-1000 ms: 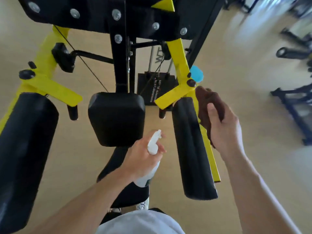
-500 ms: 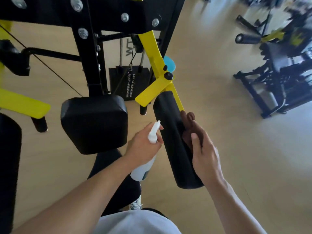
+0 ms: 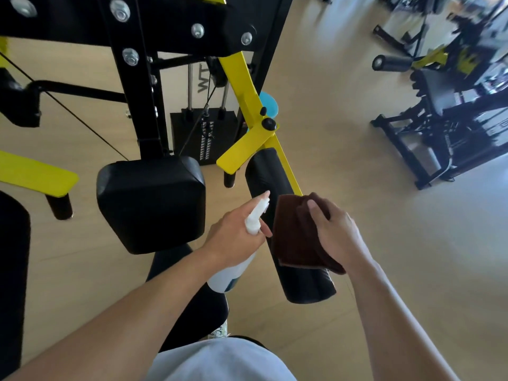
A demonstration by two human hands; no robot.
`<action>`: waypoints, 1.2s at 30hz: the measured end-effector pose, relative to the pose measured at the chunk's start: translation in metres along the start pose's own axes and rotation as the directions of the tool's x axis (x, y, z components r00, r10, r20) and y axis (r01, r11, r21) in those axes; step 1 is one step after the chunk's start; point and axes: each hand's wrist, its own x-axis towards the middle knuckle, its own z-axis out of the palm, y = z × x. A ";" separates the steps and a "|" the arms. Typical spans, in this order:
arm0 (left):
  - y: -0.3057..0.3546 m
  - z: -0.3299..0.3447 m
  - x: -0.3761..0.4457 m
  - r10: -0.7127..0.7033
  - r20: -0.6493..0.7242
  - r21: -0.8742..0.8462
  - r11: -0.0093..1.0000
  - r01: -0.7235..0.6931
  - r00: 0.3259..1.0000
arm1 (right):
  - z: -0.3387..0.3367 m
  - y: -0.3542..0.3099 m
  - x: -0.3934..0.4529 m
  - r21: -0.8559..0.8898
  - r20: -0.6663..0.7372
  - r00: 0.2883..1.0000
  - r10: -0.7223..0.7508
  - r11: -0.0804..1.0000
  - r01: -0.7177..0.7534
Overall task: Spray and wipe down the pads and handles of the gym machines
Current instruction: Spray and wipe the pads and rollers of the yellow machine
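Now | left hand (image 3: 233, 237) grips spray bottle (image 3: 233, 273) | right hand (image 3: 336, 235) presses cloth (image 3: 297, 237), hiding arm pad (image 3: 266, 174) middle

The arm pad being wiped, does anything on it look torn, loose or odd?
Nothing stands out. The arm pad looks smooth and intact where visible; the right hand presses the brown cloth on it, hiding part of it.

Brown cloth (image 3: 298, 237), black pad (image 3: 268, 174), yellow arm (image 3: 242, 78)
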 end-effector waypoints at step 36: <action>-0.017 -0.006 0.032 -0.174 -0.095 -0.014 0.985 0.173 0.980 | 0.049 0.018 -0.010 -0.228 0.080 0.996 -0.035 0.972 0.052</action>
